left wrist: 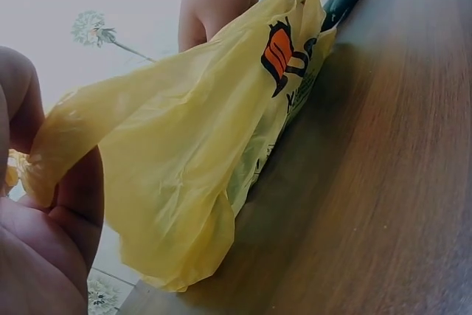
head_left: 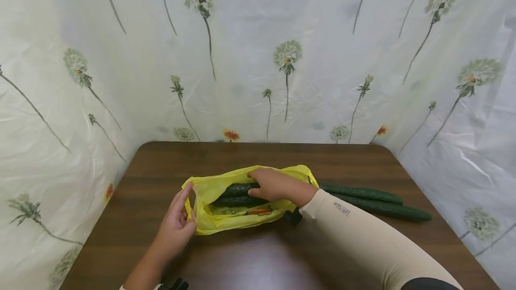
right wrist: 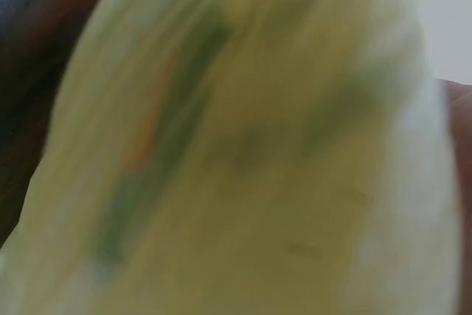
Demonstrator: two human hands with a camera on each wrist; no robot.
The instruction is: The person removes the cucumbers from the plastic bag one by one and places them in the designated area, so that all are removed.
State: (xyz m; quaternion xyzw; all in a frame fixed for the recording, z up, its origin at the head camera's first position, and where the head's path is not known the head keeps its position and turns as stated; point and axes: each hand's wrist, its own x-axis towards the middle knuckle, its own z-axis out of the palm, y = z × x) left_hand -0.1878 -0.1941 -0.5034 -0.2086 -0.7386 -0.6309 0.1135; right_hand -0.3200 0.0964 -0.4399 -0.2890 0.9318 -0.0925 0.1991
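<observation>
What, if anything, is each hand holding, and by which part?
Left hand: the yellow bag, pinched at the left end of its mouth. Right hand: over the cucumbers inside the bag; whether it grips one can't be told.

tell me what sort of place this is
Possibly a curtained-off corner of a home, though that is a guess: dandelion-print sheeting on three sides of a wood-grained table, with cucumbers and a yellow plastic bag on it.

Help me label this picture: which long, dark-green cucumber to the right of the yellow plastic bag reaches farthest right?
The long, dark-green cucumber in front: its tip extends past that of the cucumber behind it.
</observation>
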